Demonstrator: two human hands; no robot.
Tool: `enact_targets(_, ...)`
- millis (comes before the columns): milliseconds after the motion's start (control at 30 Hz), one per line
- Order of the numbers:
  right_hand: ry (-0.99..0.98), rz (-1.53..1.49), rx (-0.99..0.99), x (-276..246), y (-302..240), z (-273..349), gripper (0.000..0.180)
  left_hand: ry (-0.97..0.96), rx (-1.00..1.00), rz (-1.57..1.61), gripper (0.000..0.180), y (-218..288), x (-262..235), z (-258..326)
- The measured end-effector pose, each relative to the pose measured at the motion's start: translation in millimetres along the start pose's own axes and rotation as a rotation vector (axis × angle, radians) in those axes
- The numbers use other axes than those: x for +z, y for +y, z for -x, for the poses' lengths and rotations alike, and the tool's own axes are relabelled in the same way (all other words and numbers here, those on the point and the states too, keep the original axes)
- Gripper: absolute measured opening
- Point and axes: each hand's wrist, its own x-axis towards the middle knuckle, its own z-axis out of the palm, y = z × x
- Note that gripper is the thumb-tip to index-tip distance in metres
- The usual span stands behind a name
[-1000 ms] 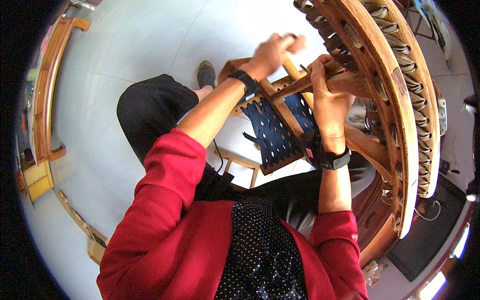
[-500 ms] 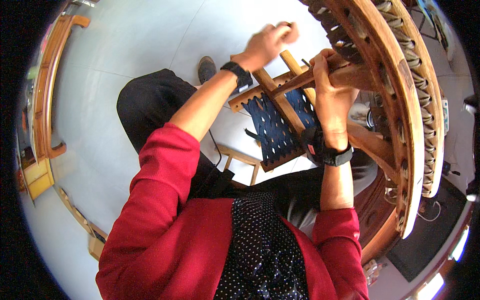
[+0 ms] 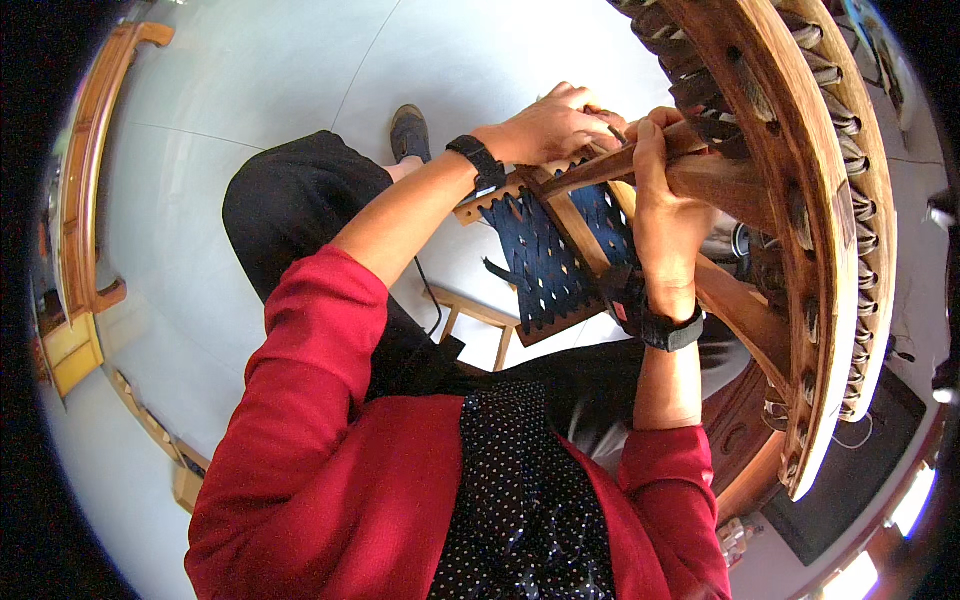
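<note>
A wooden frame (image 3: 822, 225) with long curved rails and dark cord laced through holes fills the right side. My right hand (image 3: 672, 215) is closed around one of its wooden bars (image 3: 725, 190), thumb laid along the top. Just to the left, my left hand (image 3: 550, 125) is closed, its fingers bent at the tip of a tapering wooden piece (image 3: 590, 172). What they pinch is hidden. A short dark tip shows between the two hands. Below hangs a dark blue woven strap panel (image 3: 545, 265) between wooden bars, with a loose strap end at its left.
A small wooden stool frame (image 3: 478, 308) stands on the pale floor near my legs. My shoe (image 3: 409, 133) is beyond my bent knee (image 3: 295, 200). Wooden furniture (image 3: 95, 180) lines the far left. A dark mat (image 3: 850, 480) lies at the lower right, beside brown wooden furniture.
My left hand has come down from above the frame to beside my right hand. The curved frame has shifted slightly, while my right hand keeps its grip.
</note>
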Motion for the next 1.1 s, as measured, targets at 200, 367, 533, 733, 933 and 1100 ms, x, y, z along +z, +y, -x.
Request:
enact_targets(200, 0.030, -0.043, 0.026, 2, 0, 2, 0.006, -0.200, -0.226, 0.253, 0.038, 17, -1, 1)
enact_targets(367, 0.021, 0.023, 0.002, 1, 7, 1, 0.008, -0.203, -0.105, 0.137, 0.027, 10, 1, -6)
enact_targets(533, 0.018, 0.090, -0.050, -1, 10, 1, 0.008, -0.039, -0.134, 0.161, 0.023, 1, 9, -3)
enact_targets(733, 0.016, 0.522, -0.378, 0, 13, -4, 0.007, 0.050, -0.529, -0.111, 0.020, -14, -26, -9)
enact_targets(933, -0.021, 1.381, -0.677, 2, 15, -3, 0.008, 0.046, -0.103, 0.292, 0.016, -6, 3, -18)
enact_targets(1100, -0.001, 1.425, -0.755, -3, 12, -3, 0.010, 0.128, -0.148, 0.133, 0.026, -6, 23, -8)
